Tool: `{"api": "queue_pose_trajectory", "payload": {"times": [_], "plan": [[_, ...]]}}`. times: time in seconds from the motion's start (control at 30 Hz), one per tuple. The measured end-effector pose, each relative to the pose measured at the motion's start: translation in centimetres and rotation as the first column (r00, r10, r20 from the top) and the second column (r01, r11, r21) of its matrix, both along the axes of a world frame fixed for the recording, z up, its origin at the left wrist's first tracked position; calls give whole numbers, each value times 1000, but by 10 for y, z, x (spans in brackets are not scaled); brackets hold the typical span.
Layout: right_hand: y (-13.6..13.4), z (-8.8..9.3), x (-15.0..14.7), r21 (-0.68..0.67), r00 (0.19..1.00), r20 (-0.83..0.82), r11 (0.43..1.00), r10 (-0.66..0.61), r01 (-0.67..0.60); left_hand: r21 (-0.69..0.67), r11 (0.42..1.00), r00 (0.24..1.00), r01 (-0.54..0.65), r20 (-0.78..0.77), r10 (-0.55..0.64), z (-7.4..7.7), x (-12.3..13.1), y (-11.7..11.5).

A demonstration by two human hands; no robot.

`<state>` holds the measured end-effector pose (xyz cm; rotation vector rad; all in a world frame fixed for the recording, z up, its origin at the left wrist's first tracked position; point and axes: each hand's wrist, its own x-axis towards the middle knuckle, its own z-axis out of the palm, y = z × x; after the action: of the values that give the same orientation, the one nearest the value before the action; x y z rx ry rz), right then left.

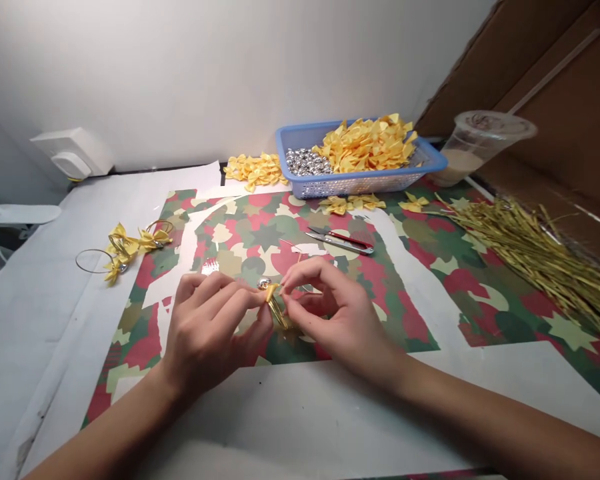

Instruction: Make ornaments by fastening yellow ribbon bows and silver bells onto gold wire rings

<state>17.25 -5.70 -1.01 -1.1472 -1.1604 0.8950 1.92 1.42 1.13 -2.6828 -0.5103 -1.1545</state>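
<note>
We see, on the patterned paper left of and nearer than the blue basket, a small block of pale marks, too small for us to read.

Nearer to us than the basket, our left hand pinches a yellow bow between thumb and fingertips. A silver ball sits at the bow's top, and gold-coloured hoops hang below it, partly hidden by the fingers. Our right hand has thumb and forefinger almost together at the bow's right side; we cannot tell whether they grip ribbon or a fine strand. A thin reddish line above that hand is hard to make out.

The basket's rim partly hides a tilted plastic cup just beside its right end. Right of the basket and nearer us, dry stalks are cut off by the picture's edge.

Between basket and right hand lie thread snips. The basket's back edge is near the white wall; nearer us than the patterned paper, a pale surface stretches under our forearms.
</note>
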Motion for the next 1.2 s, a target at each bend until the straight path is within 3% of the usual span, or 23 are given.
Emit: {"api": "queue_pose_trajectory", "payload": {"times": [0.27, 0.53, 0.8, 1.2], "plan": [[-1, 7, 2, -220, 996, -81, 973, 45, -62, -1, 1000, 1000, -11, 6, 11, 2, 1, -1], [6, 11, 4, -281, 915, -378, 925, 139, -257, 12, 1000, 1000, 6, -13, -5, 4, 2, -2], [6, 5, 5, -301, 967, -236, 939, 97, -168, -4, 1000, 1000, 23, -8, -24, 3, 3, -3], [5, 10, 4, -384, 981, -188, 915, 51, -122, -7, 1000, 1000, 10, -7, -10, 2, 2, -3]]}}
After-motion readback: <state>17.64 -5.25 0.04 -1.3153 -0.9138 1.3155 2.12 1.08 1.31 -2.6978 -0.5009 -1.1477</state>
